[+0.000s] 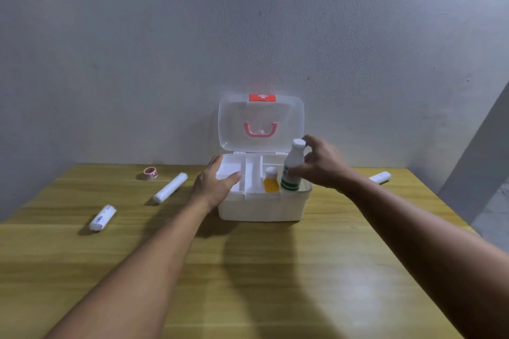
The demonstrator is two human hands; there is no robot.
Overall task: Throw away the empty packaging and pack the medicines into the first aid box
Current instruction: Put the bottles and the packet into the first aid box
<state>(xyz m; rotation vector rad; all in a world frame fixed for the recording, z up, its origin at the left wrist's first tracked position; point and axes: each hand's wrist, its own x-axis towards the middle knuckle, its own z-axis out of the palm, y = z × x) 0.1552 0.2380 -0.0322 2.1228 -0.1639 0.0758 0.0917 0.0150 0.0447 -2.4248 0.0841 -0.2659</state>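
Plastic first aid box [261,208], lid raised, is steadied at its left rim by the flat, unclenched left hand [213,184] while a white bottle [293,166], clasped by the right hand [321,164], is stood beside an orange bottle [271,180] inside.

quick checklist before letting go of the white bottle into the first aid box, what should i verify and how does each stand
1. Lid fully open, clear of the bottle: ok.
2. Left hand steadying the first aid box at its left rim: ok.
3. Right hand gripping the white bottle near its neck: ok.
4. Bottle upright over the right compartment, beside the orange bottle: ok.
5. Bottle base seated on the compartment floor: cannot tell, the box wall hides it.
6. Everything packed: not ok, three bandage rolls and a tape roll lie on the table.
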